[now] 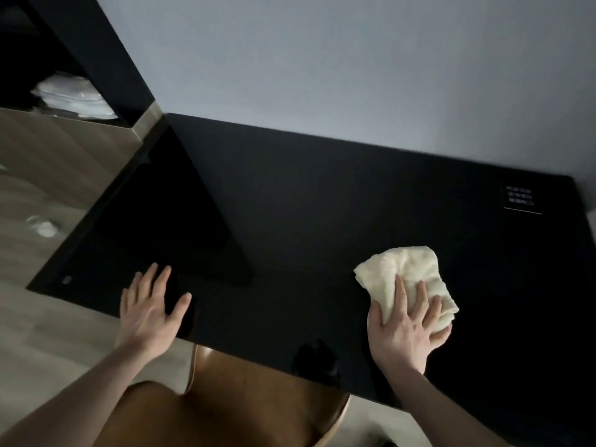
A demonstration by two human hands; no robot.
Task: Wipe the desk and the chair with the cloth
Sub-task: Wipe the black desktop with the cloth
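Right hand presses flat, fingers straight and spread, on the cloth: pale cream, thick, crumpled, lying at four o'clock on the glossy black desk. Left hand rests open-fingered at the near edge, eight o'clock. Brown chair sits below.

The desk is a glossy black slab set against a pale wall, its top dark and reflective. On the desk, near its front edge and toward its right side, lies the cloth, cream-coloured, soft and crumpled into a loose bunch. The chair is brown with a smooth curved seat, tucked partly under the desk's front edge, near its middle.
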